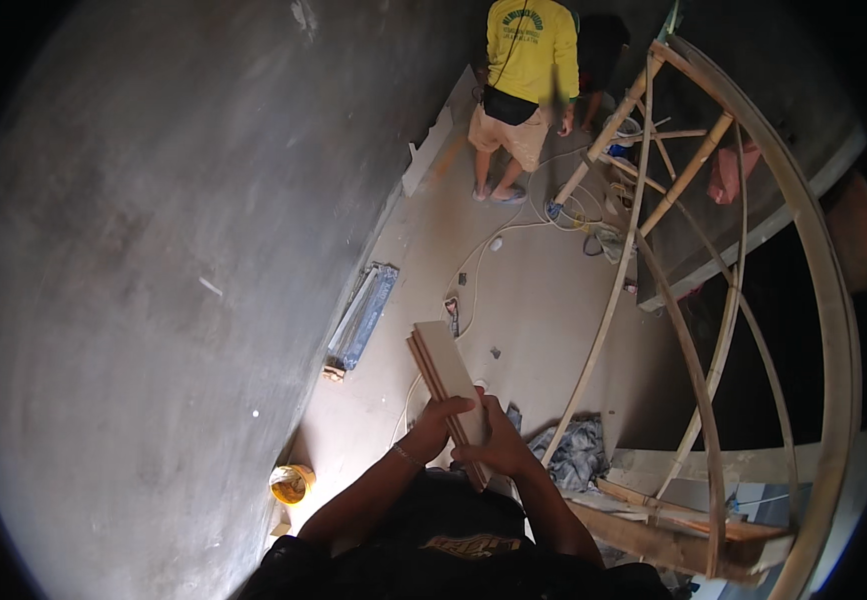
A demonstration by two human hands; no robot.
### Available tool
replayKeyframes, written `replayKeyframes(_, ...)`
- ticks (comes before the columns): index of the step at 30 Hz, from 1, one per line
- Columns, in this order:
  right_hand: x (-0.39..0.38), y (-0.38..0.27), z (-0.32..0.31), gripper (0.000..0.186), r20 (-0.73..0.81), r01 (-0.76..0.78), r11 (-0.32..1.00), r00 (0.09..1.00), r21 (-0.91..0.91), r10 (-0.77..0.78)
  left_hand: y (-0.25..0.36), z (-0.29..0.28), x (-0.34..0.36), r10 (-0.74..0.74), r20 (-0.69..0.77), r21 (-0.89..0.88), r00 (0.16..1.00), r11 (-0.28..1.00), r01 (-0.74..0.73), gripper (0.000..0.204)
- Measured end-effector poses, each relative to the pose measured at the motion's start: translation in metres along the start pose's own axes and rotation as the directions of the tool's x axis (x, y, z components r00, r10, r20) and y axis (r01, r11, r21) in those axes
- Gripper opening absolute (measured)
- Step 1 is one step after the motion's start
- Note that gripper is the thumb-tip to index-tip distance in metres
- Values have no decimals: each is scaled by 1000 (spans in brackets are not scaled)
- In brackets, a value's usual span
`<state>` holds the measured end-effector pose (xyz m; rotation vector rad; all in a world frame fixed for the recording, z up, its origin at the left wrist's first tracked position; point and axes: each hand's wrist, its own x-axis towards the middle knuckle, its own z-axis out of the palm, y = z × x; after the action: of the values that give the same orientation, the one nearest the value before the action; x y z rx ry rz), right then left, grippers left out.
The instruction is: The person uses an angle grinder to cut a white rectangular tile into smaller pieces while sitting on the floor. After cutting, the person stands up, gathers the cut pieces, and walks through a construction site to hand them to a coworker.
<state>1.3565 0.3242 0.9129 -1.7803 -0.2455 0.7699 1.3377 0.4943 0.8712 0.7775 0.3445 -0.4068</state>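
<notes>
In front of my body I hold a small stack of narrow tile strips (449,375), pale on the face and reddish brown along the edges. The stack tilts, its far end pointing up and to the left. My left hand (436,425) is closed around its left side, with the thumb across the pale face. Gripping the right side lower down is my right hand (499,440). The near end of the strips lies partly behind the hands.
Left is a grey wall (154,250), with a bundle of long strips (364,315) and a yellow bucket (292,484) at its foot. A cable (474,270) crosses the floor. Wooden scaffolding (699,385) stands right, near a crumpled grey sheet (576,455). A person in yellow (531,50) stands ahead.
</notes>
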Motion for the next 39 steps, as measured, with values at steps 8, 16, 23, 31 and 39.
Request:
replayKeyframes(8,128,9,-95,94,-95,-32,990,994,140,46,68,20,170,-151,27,31,988,988,150,49)
replayKeyframes(16,282,-45,-239,111,-46,-67,996,997,51,70,151,49,355,-174,1,-101,985,980,173,46)
replayKeyframes(23,417,-104,-346,129,150,-65,994,986,-89,78,237,68,474,-37,-31,-89,999,995,35,59)
replayKeyframes(31,598,-125,-416,136,92,-53,983,993,-175,70,346,63,630,-33,-67,-142,997,990,23,57)
replayKeyframes(39,770,-204,-495,132,-42,-101,987,994,-126,96,494,52,808,-111,65,-83,992,990,117,55)
